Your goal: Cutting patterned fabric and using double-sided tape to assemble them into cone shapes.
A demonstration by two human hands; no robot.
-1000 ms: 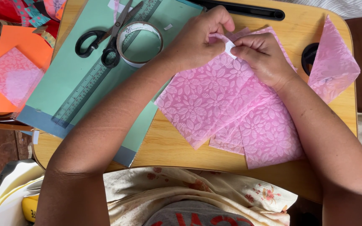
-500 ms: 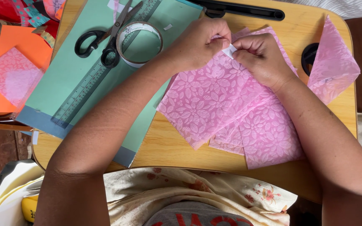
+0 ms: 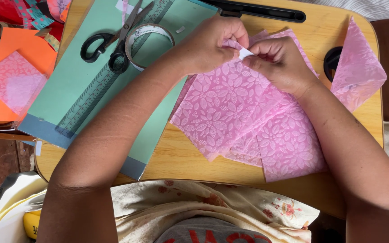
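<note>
Both hands meet at the upper middle of the frame, over the top edge of a stack of pink embossed paper sheets (image 3: 230, 108). The left hand (image 3: 212, 42) is curled nearly closed, its fingertips pinching the paper's upper edge. The right hand (image 3: 280, 60) is also pinched shut, thumb and forefinger holding a small white strip (image 3: 245, 53), which looks like a bit of tape, right where the two hands touch. Judging by this, the strip is being pressed onto or peeled from the paper's edge, and that join looks unfinished; the fingers hide whether it is already stuck down.

The sheets lie fanned and overlapping on the wooden desk (image 3: 181, 159), their lower corners spreading toward the lower right. Another pink folded piece (image 3: 359, 67) rests at the upper right, apart from the stack, partly covering a dark round hole (image 3: 332, 63) in the desk.

To the left of the hands sits a roll of clear tape (image 3: 148, 33), with black-handled scissors (image 3: 113, 42) touching it and a ruler (image 3: 100, 96) running diagonally, all on a green cutting mat (image 3: 68, 81). Orange card (image 3: 23, 49) and a pale pink square (image 3: 12, 83) sit at the far left. Nothing crowds the hands; the tape and scissors lie close by.
</note>
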